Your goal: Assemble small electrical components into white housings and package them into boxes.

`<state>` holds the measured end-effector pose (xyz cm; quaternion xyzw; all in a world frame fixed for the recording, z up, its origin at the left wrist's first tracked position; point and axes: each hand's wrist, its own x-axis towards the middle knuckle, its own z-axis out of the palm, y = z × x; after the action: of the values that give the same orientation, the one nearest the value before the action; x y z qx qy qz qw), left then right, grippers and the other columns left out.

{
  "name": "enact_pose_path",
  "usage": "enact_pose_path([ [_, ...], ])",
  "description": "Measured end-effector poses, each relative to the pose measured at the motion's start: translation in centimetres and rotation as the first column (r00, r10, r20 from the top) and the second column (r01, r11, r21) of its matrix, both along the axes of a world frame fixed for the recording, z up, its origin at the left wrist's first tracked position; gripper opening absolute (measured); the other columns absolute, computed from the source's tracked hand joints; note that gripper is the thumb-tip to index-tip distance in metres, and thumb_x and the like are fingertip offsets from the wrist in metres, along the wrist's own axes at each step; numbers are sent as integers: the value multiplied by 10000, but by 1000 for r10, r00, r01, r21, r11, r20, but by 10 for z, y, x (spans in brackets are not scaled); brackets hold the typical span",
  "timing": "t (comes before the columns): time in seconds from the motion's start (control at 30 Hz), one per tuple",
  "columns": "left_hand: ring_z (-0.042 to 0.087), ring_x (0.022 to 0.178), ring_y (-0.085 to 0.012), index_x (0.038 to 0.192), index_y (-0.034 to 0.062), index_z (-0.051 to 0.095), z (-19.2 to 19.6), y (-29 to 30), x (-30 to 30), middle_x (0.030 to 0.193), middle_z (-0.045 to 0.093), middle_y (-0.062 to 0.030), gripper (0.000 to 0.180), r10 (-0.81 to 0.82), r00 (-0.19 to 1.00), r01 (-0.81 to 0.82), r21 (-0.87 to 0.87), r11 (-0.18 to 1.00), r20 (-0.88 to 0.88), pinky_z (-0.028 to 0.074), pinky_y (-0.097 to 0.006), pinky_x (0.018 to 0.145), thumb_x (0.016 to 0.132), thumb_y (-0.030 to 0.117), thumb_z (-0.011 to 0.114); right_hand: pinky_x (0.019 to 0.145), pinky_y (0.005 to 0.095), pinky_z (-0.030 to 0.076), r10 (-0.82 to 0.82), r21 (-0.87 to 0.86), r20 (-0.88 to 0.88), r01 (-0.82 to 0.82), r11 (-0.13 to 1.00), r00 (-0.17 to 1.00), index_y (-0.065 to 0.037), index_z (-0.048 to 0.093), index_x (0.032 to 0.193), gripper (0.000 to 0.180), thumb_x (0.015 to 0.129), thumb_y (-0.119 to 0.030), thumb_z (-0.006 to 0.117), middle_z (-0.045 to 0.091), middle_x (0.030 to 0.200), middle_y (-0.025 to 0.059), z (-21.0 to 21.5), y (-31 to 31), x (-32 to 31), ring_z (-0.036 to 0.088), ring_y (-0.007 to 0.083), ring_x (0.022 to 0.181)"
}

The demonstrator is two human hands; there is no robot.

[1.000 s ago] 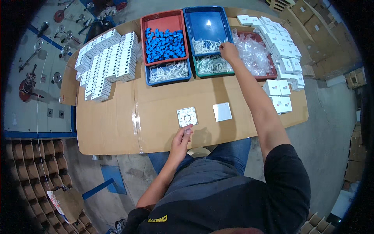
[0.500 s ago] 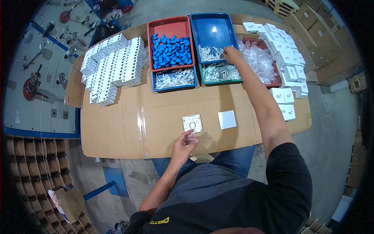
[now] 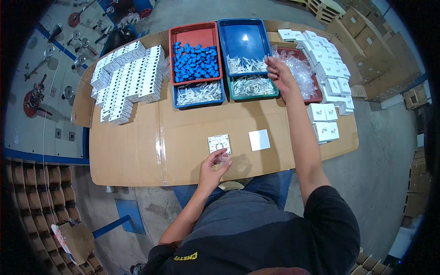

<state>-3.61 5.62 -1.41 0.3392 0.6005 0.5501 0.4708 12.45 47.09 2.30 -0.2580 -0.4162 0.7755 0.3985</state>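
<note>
Near the tabletop's front edge:
Left hand: fingers pinched on a small clear bag, just at 6 o'clock of the white switch plate.
Right hand: stretched to 12 o'clock, fingers narrowed over the green tray of small white parts; whether it grips one, cannot tell.
White cover: flat, at 3 o'clock of the switch plate.
Tabletop: brown cardboard.
Blue parts: red tray, 11 o'clock.
</note>
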Motion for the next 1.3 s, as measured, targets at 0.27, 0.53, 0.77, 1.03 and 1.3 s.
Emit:
enact_pose_path([
  [0.27,661,1065,-169,1277,49,657,20,8,-2,1082,734,-85,466,51,987,-44,47,998,-154,488,-316,969,833,73,795,469,150,305,149,-34,-526,-196,980,837,-62,574,1326,328,1013,-148,617,650,979,12,43,-88,16,405,29,637],
  [0.53,640,1103,-173,1240,12,651,35,14,-5,1133,708,-79,451,115,972,-87,138,987,-206,467,-330,1019,817,24,808,441,154,343,140,-6,-373,-153,988,917,-73,590,1173,168,1016,-127,606,668,1059,78,51,-157,13,455,43,641],
  [0.77,636,1123,-179,1246,12,660,42,20,-7,1152,699,-93,462,171,950,-116,215,970,-260,461,-323,1024,811,36,814,464,193,325,108,76,32,-110,991,994,-37,643,1065,109,965,-73,666,653,905,26,46,-203,-7,471,47,588],
  [1.03,646,1120,-196,1232,29,673,46,22,-8,1152,685,-97,451,222,926,-141,266,954,-305,480,-318,996,803,41,810,533,176,364,65,247,429,-187,951,901,-16,692,1006,127,897,-41,751,658,846,-33,39,-270,-29,502,18,632],
  [1.3,652,1108,-212,1204,19,681,42,19,-11,1157,691,-110,415,218,854,-82,291,953,-473,499,-324,966,802,18,786,618,227,416,48,533,525,-372,760,850,-4,727,1003,113,902,-54,715,642,1032,33,33,-277,-31,539,71,767],
])
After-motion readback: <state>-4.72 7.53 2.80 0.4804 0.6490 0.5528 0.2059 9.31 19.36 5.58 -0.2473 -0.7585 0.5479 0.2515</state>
